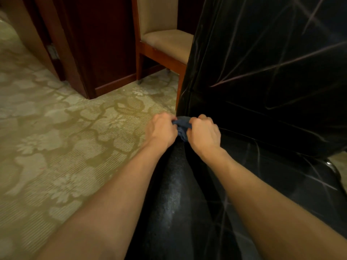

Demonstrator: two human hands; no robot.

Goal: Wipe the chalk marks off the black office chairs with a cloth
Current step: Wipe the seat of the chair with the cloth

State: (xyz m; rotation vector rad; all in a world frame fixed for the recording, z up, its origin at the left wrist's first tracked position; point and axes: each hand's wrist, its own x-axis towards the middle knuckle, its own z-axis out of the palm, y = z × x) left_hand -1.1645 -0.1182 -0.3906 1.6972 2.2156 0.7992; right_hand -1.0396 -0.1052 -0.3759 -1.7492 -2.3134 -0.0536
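A black office chair [262,76] fills the right half of the view, its backrest crossed by pale chalk lines. More chalk streaks run over its seat [293,177]. A small blue-grey cloth [182,126] is bunched between both hands at the left edge of the chair, where backrest meets seat. My left hand [161,130] grips the cloth's left side with curled fingers. My right hand [205,132] grips its right side the same way. The black armrest [174,194] runs toward me between my forearms.
A wooden chair with beige upholstery [163,38] stands behind the black chair. A dark wooden cabinet or desk side [97,49] rises at the back left. Patterned beige carpet [56,137] covers the floor to the left.
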